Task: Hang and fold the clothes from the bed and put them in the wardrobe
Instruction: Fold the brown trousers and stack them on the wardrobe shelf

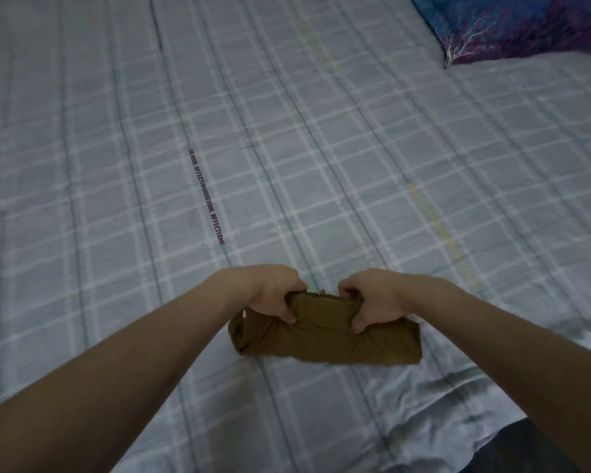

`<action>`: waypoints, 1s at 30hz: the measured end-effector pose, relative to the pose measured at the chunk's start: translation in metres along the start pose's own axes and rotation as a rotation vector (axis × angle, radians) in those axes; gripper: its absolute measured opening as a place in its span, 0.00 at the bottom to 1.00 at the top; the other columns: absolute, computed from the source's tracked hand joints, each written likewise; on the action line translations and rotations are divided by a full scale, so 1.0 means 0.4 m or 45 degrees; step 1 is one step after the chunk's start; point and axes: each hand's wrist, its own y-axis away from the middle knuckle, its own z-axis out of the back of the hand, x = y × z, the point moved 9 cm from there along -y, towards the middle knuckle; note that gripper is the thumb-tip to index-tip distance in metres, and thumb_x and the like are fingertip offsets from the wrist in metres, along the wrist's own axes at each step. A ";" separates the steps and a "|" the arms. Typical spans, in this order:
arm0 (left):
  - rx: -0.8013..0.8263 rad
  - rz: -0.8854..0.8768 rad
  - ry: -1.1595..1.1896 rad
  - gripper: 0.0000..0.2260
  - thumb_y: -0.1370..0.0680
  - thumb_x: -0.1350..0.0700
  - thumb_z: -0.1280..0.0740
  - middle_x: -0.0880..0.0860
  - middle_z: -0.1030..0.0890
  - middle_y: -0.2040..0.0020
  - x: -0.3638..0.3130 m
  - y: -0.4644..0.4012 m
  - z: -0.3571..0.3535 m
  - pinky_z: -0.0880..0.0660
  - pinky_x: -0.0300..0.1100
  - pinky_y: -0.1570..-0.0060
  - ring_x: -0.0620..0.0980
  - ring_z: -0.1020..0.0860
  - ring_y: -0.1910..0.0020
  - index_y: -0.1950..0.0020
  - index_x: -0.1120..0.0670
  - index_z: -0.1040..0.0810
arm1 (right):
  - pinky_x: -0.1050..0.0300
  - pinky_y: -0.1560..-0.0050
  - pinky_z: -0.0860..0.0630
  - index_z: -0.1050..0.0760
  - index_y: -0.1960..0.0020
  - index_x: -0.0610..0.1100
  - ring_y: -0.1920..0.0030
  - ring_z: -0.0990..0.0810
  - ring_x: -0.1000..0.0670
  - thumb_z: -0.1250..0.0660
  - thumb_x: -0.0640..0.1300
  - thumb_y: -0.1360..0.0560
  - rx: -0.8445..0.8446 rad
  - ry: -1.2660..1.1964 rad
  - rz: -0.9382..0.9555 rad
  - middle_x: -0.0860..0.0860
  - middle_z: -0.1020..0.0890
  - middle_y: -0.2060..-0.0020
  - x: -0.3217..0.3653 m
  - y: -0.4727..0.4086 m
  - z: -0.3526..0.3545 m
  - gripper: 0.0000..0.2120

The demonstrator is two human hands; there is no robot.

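The left hand (276, 291) and the right hand (369, 299) both clench the far edge of a folded olive-brown garment (325, 332), fingers curled into the cloth, thumbs on the near side. The garment lies in a compact bundle on the pale blue checked bedsheet (287, 148). A blue and purple pillow (519, 25) sits at the far right corner.

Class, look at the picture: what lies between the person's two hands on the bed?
In the head view, the top fold of the brown garment spans between the left hand and right hand.
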 end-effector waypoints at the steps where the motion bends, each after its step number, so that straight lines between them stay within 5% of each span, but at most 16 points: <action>1: -0.049 -0.043 -0.096 0.18 0.26 0.44 0.30 0.50 0.28 0.42 -0.016 0.020 0.017 0.31 0.51 0.39 0.52 0.30 0.42 0.40 0.50 0.26 | 0.49 0.57 0.25 0.34 0.60 0.52 0.58 0.24 0.48 0.25 0.51 0.38 0.001 -0.003 0.016 0.52 0.24 0.59 0.013 0.017 0.008 0.17; 3: -0.135 -0.088 -0.228 0.17 0.25 0.45 0.32 0.49 0.28 0.42 -0.035 0.074 0.050 0.41 0.51 0.30 0.51 0.32 0.41 0.40 0.50 0.27 | 0.52 0.60 0.27 0.36 0.59 0.52 0.59 0.26 0.50 0.24 0.51 0.37 -0.050 0.006 0.056 0.53 0.25 0.60 0.045 0.065 0.042 0.19; 5: -0.181 -0.069 -0.178 0.11 0.22 0.49 0.35 0.48 0.25 0.52 -0.047 0.150 0.095 0.43 0.51 0.28 0.49 0.27 0.48 0.45 0.51 0.32 | 0.54 0.60 0.27 0.35 0.54 0.53 0.58 0.25 0.52 0.23 0.52 0.37 -0.132 0.000 0.096 0.54 0.24 0.59 0.082 0.119 0.099 0.21; 7: -0.227 -0.014 -0.080 0.07 0.19 0.52 0.39 0.44 0.29 0.66 -0.061 0.244 0.158 0.27 0.49 0.42 0.44 0.28 0.66 0.49 0.51 0.37 | 0.53 0.55 0.23 0.33 0.46 0.54 0.55 0.23 0.52 0.23 0.54 0.36 -0.161 0.055 0.135 0.55 0.23 0.56 0.136 0.178 0.167 0.25; 9: -0.274 0.027 -0.082 0.05 0.18 0.52 0.41 0.45 0.31 0.70 -0.084 0.346 0.232 0.23 0.50 0.53 0.41 0.31 0.71 0.47 0.51 0.37 | 0.52 0.52 0.22 0.29 0.46 0.54 0.54 0.23 0.52 0.23 0.56 0.36 -0.190 0.197 0.180 0.56 0.23 0.55 0.205 0.237 0.247 0.23; 12: -0.350 0.098 -0.118 0.07 0.18 0.51 0.42 0.44 0.28 0.66 -0.096 0.496 0.341 0.22 0.46 0.57 0.40 0.29 0.72 0.41 0.51 0.33 | 0.52 0.54 0.22 0.28 0.52 0.55 0.56 0.23 0.53 0.25 0.58 0.34 -0.275 0.343 0.232 0.56 0.23 0.57 0.328 0.343 0.370 0.16; 16: -0.447 0.199 -0.126 0.07 0.18 0.51 0.40 0.45 0.24 0.59 -0.112 0.706 0.497 0.29 0.30 0.69 0.38 0.28 0.70 0.40 0.48 0.29 | 0.49 0.54 0.22 0.24 0.48 0.54 0.52 0.22 0.52 0.29 0.59 0.31 -0.535 0.406 0.302 0.55 0.20 0.55 0.455 0.516 0.524 0.16; 22: -0.684 0.256 -0.335 0.08 0.20 0.49 0.38 0.45 0.20 0.53 -0.207 0.996 0.745 0.24 0.47 0.50 0.46 0.22 0.55 0.42 0.42 0.28 | 0.49 0.53 0.22 0.24 0.44 0.55 0.53 0.22 0.50 0.30 0.56 0.29 -0.903 0.505 0.383 0.55 0.21 0.56 0.622 0.818 0.727 0.15; 30: -0.800 0.145 -0.466 0.07 0.20 0.50 0.37 0.42 0.22 0.53 -0.427 1.135 0.936 0.24 0.45 0.48 0.39 0.24 0.55 0.43 0.39 0.28 | 0.53 0.56 0.24 0.22 0.47 0.53 0.59 0.24 0.55 0.31 0.54 0.27 -1.081 0.517 0.375 0.59 0.23 0.62 0.606 1.115 0.844 0.11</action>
